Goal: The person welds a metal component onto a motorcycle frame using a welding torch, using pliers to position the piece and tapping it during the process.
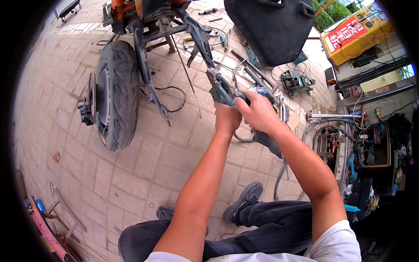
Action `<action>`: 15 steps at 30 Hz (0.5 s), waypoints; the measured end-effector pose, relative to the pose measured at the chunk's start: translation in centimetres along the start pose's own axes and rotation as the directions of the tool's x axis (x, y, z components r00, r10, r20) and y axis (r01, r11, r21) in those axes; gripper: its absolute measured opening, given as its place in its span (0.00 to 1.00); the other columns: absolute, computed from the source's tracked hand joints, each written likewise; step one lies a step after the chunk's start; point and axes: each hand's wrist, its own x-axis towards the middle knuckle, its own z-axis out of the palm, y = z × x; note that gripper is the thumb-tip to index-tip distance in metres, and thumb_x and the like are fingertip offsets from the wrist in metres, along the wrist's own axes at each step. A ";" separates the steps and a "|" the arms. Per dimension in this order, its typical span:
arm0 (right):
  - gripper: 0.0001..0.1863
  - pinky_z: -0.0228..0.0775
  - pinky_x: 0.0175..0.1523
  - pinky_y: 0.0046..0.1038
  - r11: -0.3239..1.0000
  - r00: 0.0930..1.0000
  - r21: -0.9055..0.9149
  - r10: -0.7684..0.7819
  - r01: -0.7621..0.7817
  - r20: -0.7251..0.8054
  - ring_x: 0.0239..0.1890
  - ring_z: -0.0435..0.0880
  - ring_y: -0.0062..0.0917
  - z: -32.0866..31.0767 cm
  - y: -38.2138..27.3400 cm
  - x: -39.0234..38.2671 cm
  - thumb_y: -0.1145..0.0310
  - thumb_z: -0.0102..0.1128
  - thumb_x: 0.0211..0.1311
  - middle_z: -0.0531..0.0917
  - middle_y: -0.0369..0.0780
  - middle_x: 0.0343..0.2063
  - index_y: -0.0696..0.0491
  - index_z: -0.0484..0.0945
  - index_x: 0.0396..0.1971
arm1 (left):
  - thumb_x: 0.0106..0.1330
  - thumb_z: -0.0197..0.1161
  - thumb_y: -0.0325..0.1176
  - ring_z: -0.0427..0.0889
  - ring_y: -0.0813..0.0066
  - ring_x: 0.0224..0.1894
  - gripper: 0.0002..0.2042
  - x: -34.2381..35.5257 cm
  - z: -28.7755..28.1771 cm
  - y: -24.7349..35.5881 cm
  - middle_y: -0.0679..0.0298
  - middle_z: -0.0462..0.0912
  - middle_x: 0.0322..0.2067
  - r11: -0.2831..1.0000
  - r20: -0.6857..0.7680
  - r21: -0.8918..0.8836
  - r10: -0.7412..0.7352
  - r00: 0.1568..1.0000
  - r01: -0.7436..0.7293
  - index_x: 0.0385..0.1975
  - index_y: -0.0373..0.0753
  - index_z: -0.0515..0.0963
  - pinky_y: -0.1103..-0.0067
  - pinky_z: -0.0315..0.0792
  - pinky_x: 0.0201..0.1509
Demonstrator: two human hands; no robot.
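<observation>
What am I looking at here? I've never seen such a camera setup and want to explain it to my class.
There is no robot here: a person works with two bare hands. The only picture comes from a fisheye camera worn on the head, looking down, so straight edges curve near the rim.

The left hand and right hand meet at the lower end of a dark frame arm of an orange-and-black vehicle. The fingers hide exactly what each grips.

To the left, a wheel stands on the paving. Beyond the hands lie metal bars and other tools; at the far right is a cluttered work area.
</observation>
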 end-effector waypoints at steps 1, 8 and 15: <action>0.21 0.72 0.30 0.29 1.000 1.000 0.002 0.006 -0.006 0.006 0.21 0.79 0.24 -0.1 0.0 0.1 0.58 0.54 0.65 0.81 0.42 0.24 0.63 0.76 0.45 | 0.57 0.63 0.50 0.78 0.43 0.53 0.38 0.1 0.1 -0.1 0.35 0.76 0.49 1.000 0.005 0.000 0.009 1.000 -0.009 0.54 0.20 0.60 0.62 0.73 0.56; 0.21 0.72 0.32 0.32 0.998 0.998 -0.056 0.041 -0.039 0.044 0.21 0.80 0.25 -0.9 -1.5 -0.8 0.58 0.54 0.65 0.81 0.45 0.24 0.62 0.77 0.45 | 0.57 0.61 0.44 0.78 0.42 0.53 0.34 1.2 -0.1 -1.5 0.33 0.76 0.49 0.999 0.044 0.002 0.036 0.998 -0.037 0.54 0.21 0.60 0.61 0.72 0.57; 0.22 0.71 0.44 0.38 0.995 0.991 -0.086 -0.063 0.053 -0.120 0.36 0.82 0.47 0.1 -0.6 -2.9 0.61 0.56 0.64 0.82 0.55 0.30 0.65 0.76 0.47 | 0.57 0.57 0.41 0.81 0.41 0.47 0.31 0.6 -1.6 -0.9 0.32 0.78 0.44 0.999 0.045 0.044 0.010 0.999 -0.012 0.52 0.21 0.61 0.62 0.73 0.55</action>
